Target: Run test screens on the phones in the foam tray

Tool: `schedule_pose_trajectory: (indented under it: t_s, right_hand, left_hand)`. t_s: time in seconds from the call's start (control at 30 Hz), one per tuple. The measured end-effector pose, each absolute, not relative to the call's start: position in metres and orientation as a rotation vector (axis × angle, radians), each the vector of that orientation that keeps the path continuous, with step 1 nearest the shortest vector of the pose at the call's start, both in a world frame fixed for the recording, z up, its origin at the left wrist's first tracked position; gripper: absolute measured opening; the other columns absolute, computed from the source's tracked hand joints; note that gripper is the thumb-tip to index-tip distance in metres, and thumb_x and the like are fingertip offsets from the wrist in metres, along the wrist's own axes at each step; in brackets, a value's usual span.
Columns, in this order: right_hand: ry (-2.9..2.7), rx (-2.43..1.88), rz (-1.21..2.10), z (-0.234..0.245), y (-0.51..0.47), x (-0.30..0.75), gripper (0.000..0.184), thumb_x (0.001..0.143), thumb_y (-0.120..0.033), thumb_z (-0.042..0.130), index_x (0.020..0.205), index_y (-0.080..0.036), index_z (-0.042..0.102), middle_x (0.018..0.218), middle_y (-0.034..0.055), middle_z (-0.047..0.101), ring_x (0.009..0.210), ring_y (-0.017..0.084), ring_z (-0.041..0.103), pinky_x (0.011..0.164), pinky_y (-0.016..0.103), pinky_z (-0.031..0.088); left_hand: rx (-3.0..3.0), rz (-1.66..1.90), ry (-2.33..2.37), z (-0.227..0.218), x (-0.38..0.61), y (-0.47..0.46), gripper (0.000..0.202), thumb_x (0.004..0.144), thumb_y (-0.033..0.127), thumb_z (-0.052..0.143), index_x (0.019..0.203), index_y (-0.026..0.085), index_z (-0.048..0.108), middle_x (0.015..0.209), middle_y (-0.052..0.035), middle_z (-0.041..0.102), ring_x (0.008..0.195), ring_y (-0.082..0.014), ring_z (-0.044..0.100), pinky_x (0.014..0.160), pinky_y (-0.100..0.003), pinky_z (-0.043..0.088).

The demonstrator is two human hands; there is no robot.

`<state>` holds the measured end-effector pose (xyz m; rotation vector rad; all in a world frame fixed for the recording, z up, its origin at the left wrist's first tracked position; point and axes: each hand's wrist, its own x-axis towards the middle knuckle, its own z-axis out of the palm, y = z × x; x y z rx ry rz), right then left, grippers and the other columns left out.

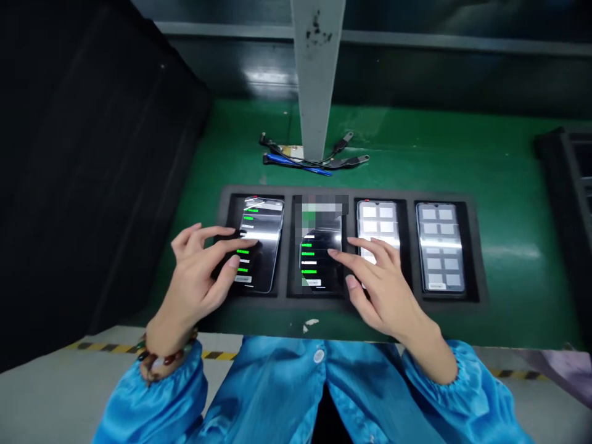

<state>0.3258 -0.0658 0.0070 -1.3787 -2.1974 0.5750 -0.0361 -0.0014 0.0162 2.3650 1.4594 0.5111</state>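
Note:
Four slots of a dark foam tray [289, 302] each hold a smartphone, screen up and lit. My left hand [198, 271] has its fingers spread over the leftmost smartphone [266, 265], the index fingertip at its screen. Over the second smartphone [324, 268], my right hand [382, 280] reaches in from the right with its index fingertip at the screen. Both of these screens are black with green and white text lines, and part of the second is pixelated. The third smartphone [377, 213], partly hidden by my right hand, and the rightmost smartphone [439, 246] show pale grids.
Behind the tray, black cables and a blue pen-like tool [296, 163] lie at the foot of a grey post [314, 80]. A black curtain [92, 154] hangs on the left. On the right stands a dark rack [567, 216]. The green table [504, 160] ends near my body.

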Motion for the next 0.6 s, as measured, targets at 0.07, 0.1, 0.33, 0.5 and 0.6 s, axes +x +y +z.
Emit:
schedule_pose_trajectory:
  t_s: [0.07, 0.1, 0.33, 0.5, 0.6]
  right_hand:
    - [-2.187, -1.446, 0.558, 0.006, -0.064, 0.323, 0.051, 0.112, -0.021, 0.047, 0.161, -0.032, 0.055, 0.137, 0.0058, 0.081, 0.152, 0.036, 0.057, 0.124, 0.062, 0.037]
    - [-2.183, -1.466, 0.549, 0.005, -0.063, 0.323, 0.052, 0.112, -0.022, 0.047, 0.162, -0.033, 0.054, 0.134, 0.007, 0.082, 0.153, 0.037, 0.056, 0.123, 0.063, 0.037]
    - [-2.196, -1.396, 0.531, 0.005, -0.065, 0.326, 0.052, 0.112, -0.022, 0.047, 0.163, -0.032, 0.053, 0.137, 0.0071, 0.081, 0.153, 0.036, 0.056, 0.121, 0.06, 0.037]
    - [-2.222, -1.369, 0.537, 0.005, -0.066, 0.327, 0.05, 0.111, -0.018, 0.047, 0.158, -0.03, 0.058, 0.141, 0.0046, 0.08, 0.154, 0.034, 0.055, 0.124, 0.058, 0.035]
    - [-2.161, -1.351, 0.482, 0.005, -0.069, 0.33, 0.048, 0.112, -0.018, 0.045, 0.156, -0.029, 0.061, 0.139, 0.0067, 0.08, 0.15, 0.034, 0.059, 0.122, 0.058, 0.037]
  left_hand:
    - [2.35, 0.484, 1.486, 0.014, -0.036, -0.001, 0.037, 0.11, 0.034, 0.051, 0.137, 0.029, 0.076, 0.127, -0.0103, 0.077, 0.141, -0.0327, 0.065, 0.134, -0.062, 0.029]
    - [2.342, 0.474, 1.496, 0.014, -0.036, 0.0, 0.038, 0.11, 0.034, 0.05, 0.139, 0.028, 0.075, 0.13, -0.0102, 0.077, 0.142, -0.0327, 0.064, 0.135, -0.062, 0.028]
    - [2.36, 0.57, 1.477, 0.007, -0.04, 0.002, 0.038, 0.11, 0.033, 0.051, 0.139, 0.027, 0.073, 0.135, -0.0087, 0.079, 0.141, -0.0312, 0.065, 0.134, -0.061, 0.029]
    - [2.435, 0.853, 1.368, 0.001, -0.049, -0.006, 0.031, 0.107, 0.026, 0.055, 0.126, 0.026, 0.079, 0.119, -0.0017, 0.085, 0.129, -0.0291, 0.072, 0.129, -0.062, 0.034]
    - [2.468, 0.846, 1.297, -0.001, -0.053, -0.009, 0.03, 0.106, 0.025, 0.055, 0.122, 0.027, 0.08, 0.111, -0.001, 0.086, 0.127, -0.0287, 0.073, 0.128, -0.062, 0.033]
